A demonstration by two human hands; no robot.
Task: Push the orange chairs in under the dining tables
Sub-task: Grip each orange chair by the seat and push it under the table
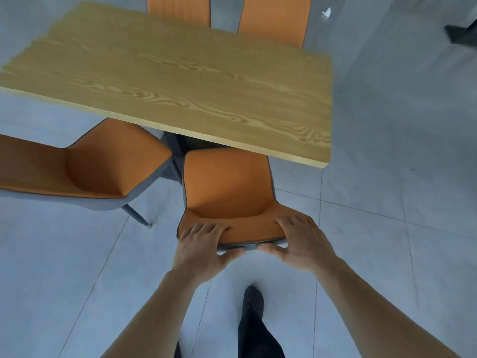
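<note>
An orange chair with a grey shell stands right in front of me, its seat front tucked just under the near edge of the wooden dining table. My left hand and my right hand both grip the top of its backrest, fingers over the orange side and thumbs on the grey back. A second orange chair stands to the left, turned at an angle and mostly outside the table. At the table's far side rise two more orange chair backs.
The floor is grey tile all around. My dark shoe and trouser leg are below the chair. A dark object sits at the far right. The left chair's thin leg slants out over the floor.
</note>
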